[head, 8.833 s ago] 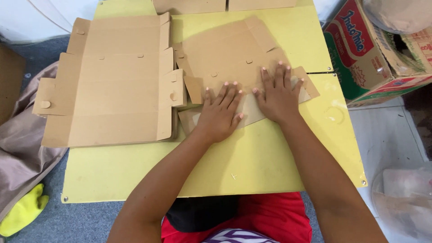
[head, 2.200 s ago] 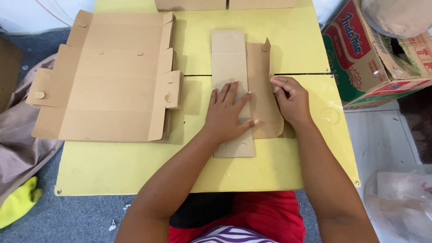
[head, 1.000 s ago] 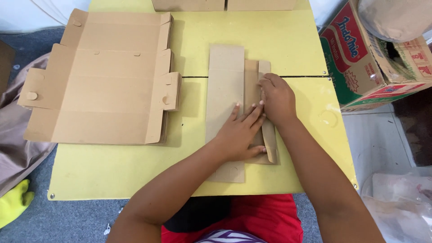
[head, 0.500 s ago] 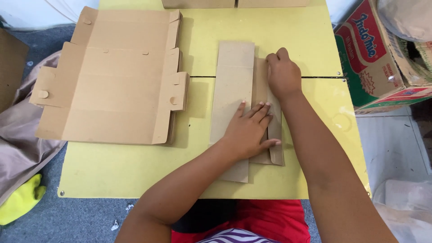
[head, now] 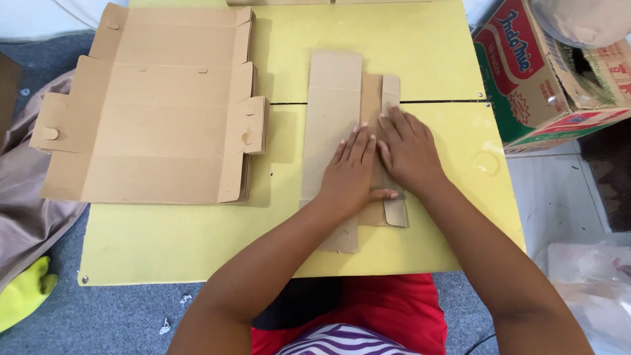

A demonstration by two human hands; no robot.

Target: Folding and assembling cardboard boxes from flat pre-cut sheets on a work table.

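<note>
Fingers (head: 358, 141) of our left hand (head: 351, 174) lie flat and spread on the folded cardboard (head: 335, 125), gripping nothing; our right hand (head: 409, 154) presses flat just beside it, over the narrower folded flap (head: 389, 89). We see the cardboard lying lengthwise away from us, across the seam of the yellow worktop (head: 427, 52). Bare worktop lies on both sides. Flat box blanks (head: 151, 112) sit stacked well to the left; a printed carton (head: 526, 72) stands off the right edge.
</note>
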